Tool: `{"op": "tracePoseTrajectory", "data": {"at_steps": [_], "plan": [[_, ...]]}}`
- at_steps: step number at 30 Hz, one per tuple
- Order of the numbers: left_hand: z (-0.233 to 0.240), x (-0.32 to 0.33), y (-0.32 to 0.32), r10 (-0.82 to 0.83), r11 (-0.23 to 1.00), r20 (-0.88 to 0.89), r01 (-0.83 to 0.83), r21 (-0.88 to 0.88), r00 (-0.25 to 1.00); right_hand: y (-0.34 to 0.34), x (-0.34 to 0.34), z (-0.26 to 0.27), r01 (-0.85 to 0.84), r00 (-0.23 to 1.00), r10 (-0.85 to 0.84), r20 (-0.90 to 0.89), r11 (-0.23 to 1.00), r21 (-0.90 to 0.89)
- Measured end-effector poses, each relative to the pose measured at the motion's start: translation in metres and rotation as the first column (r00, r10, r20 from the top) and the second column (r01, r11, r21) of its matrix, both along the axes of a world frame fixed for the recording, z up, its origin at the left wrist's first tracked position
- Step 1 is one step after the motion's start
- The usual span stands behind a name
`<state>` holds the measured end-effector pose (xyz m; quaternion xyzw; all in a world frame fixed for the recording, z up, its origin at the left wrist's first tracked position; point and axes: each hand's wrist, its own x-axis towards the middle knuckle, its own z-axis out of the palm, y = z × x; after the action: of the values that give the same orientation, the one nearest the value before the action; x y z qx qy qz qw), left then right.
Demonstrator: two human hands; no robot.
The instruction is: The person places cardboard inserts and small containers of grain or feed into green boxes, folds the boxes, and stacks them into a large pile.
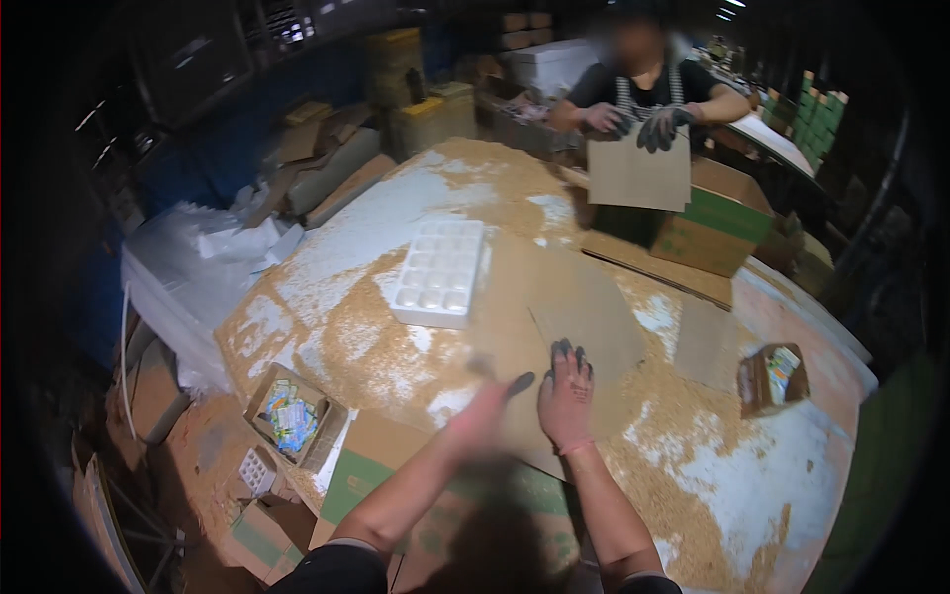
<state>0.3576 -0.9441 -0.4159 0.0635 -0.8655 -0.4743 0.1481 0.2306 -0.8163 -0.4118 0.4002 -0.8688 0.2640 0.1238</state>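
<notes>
My right hand (pixel 568 401), in a pink glove with dark grey fingertips, lies palm down with spread fingers on flat brown cardboard (pixel 586 304). My left hand (pixel 475 416), gloved alike, is blurred at the near left part of that cardboard. Its thumb sticks out to the right; whether its fingers grip the edge cannot be made out. Beyond my left hand stands a white foam tray (pixel 438 275) with rows of round hollows. Below my forearms is a brown and green cardboard carton (pixel 371 475), partly hidden by my arms and shadow.
Sawdust-like litter covers much of the table (pixel 356 327). Small cardboard boxes hold printed packets, one at left (pixel 256 416), one at right (pixel 749 397). Across the table, a co-worker (pixel 631 89) holds cardboard pieces (pixel 638 174) above an open green-banded carton (pixel 712 230).
</notes>
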Motion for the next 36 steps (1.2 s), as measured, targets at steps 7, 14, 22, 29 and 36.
{"op": "tracePoseTrajectory", "data": {"at_steps": [7, 14, 22, 29, 36], "plan": [[0.142, 0.085, 0.062, -0.071, 0.592, 0.179, -0.103, 0.800, 0.981, 0.129, 0.081, 0.157, 0.212, 0.932, -0.133, 0.338, 0.954, -0.210], [0.136, 0.153, 0.120, -0.437, 0.888, 0.448, 0.295, 0.354, 0.780, 0.287, 0.181, 0.146, 0.546, 0.824, -0.427, 0.373, 0.775, -0.317], [0.085, 0.211, 0.134, -0.685, 0.710, 0.392, 0.682, 0.173, 0.614, 0.337, 0.334, 0.089, 0.664, 0.660, -0.068, 0.748, 0.520, -0.538], [0.149, 0.232, 0.185, -0.887, 0.432, 0.409, 0.696, 0.573, 0.214, 0.364, 0.504, 0.083, 0.871, 0.488, 0.014, 0.873, -0.077, -0.485], [0.073, 0.287, 0.342, -0.953, -0.163, 0.181, 0.917, 0.365, -0.242, 0.413, 0.710, 0.072, 0.809, 0.350, -0.345, 0.871, -0.357, -0.467]]}}
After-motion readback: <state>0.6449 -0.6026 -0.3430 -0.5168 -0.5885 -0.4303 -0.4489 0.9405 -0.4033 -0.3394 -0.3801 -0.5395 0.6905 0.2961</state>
